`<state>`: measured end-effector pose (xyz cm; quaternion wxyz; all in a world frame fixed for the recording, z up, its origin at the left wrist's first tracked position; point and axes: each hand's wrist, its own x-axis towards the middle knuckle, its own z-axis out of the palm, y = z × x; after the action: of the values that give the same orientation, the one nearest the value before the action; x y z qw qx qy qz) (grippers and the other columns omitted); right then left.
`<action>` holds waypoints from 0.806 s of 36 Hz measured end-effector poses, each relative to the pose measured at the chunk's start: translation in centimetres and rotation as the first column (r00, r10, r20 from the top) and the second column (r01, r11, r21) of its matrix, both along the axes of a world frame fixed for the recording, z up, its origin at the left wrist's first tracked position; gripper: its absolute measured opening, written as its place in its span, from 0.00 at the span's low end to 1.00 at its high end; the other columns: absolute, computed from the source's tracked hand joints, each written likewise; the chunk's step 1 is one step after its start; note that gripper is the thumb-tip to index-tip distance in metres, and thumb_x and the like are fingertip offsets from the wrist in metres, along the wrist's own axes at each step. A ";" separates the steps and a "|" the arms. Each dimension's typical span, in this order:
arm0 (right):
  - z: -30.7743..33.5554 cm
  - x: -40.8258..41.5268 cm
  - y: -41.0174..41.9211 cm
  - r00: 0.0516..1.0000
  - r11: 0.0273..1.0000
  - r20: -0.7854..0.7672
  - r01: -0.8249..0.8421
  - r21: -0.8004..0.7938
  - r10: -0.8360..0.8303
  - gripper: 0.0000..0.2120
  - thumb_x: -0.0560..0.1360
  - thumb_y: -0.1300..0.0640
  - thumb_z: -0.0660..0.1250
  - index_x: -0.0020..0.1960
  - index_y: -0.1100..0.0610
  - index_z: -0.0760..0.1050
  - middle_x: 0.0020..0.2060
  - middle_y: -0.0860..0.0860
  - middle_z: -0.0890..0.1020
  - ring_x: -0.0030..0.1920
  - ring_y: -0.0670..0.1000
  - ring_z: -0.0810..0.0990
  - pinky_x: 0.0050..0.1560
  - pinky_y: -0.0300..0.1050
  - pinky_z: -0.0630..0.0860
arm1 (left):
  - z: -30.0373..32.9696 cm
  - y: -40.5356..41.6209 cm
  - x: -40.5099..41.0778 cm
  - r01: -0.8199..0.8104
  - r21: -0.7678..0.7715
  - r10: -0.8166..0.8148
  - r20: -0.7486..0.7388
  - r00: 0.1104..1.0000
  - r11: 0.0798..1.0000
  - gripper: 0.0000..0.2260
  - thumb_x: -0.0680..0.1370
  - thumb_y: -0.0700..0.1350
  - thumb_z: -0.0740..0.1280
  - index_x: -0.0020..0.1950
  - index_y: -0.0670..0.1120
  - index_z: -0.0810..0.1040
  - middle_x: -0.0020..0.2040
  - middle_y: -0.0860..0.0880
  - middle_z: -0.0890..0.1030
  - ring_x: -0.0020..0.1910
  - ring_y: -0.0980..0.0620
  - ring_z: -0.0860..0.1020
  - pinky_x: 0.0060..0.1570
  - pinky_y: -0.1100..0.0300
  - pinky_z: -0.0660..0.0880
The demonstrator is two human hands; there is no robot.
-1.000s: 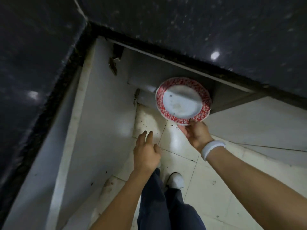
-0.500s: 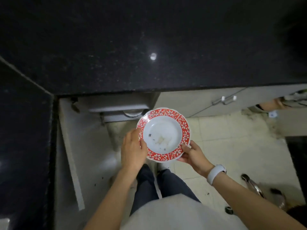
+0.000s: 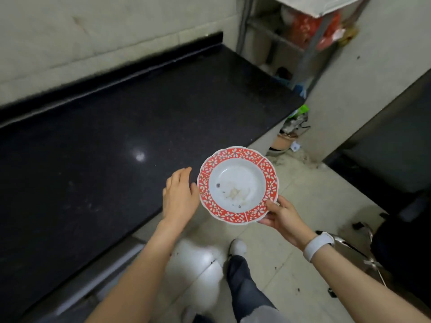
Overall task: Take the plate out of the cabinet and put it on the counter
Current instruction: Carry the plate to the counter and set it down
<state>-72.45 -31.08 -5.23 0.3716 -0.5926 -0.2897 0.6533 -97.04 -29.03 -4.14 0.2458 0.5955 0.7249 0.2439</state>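
A white plate [image 3: 238, 180] with a red flowered rim and some crumbs in its well is held level in the air, just off the counter's front right edge. My right hand [image 3: 281, 214] grips its near right rim, thumb on top. My left hand [image 3: 179, 194] is beside the plate's left rim, fingers loosely apart, thumb close to the rim; whether it touches is unclear. The black speckled counter [image 3: 105, 141] stretches to the left and behind the plate. The cabinet below it is mostly out of sight.
A metal rack [image 3: 303, 36] with red packets stands at the far right end of the counter. Clutter and a pot [image 3: 283, 142] lie on the floor beside it. A dark appliance [image 3: 394, 141] stands at the right. My legs and shoes are on the tiled floor [image 3: 310, 206].
The view has lifted from the cabinet below to the countertop. The plate has come up level with the counter edge in my right hand. My left hand has slipped off the plate's left rim.
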 end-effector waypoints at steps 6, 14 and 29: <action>0.5 5.2 7.1 0.993 0.994 -0.061 0.107 0.011 -0.106 0.08 0.77 0.65 0.56 0.54 0.59 0.70 0.35 0.50 0.86 0.32 0.48 0.84 0.29 0.41 0.81 | 1.2 9.3 4.2 0.071 -0.021 -0.073 -0.077 0.994 0.997 0.21 0.77 0.43 0.58 0.70 0.46 0.63 0.71 0.45 0.66 0.69 0.43 0.65 0.65 0.43 0.65; 0.9 12.4 18.1 0.984 0.990 -0.108 0.142 0.001 -0.141 0.11 0.77 0.65 0.57 0.58 0.60 0.70 0.31 0.48 0.86 0.32 0.49 0.85 0.29 0.41 0.81 | 0.8 21.1 11.1 0.071 -0.141 -0.088 -0.115 0.989 0.987 0.22 0.78 0.44 0.58 0.71 0.45 0.62 0.72 0.44 0.65 0.69 0.41 0.65 0.66 0.43 0.65; 0.1 16.5 35.7 0.985 0.993 -0.124 0.113 -0.045 -0.118 0.11 0.77 0.64 0.57 0.59 0.59 0.68 0.45 0.55 0.81 0.38 0.53 0.83 0.32 0.42 0.82 | -2.1 38.3 14.2 0.017 -0.326 -0.085 -0.198 0.976 0.945 0.26 0.77 0.50 0.60 0.74 0.50 0.55 0.76 0.45 0.56 0.74 0.41 0.53 0.69 0.37 0.59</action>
<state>-55.93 4.62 -5.14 0.4150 -0.5729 -0.2184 0.6722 -82.85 9.26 -6.24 0.2683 0.5883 0.7611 0.0516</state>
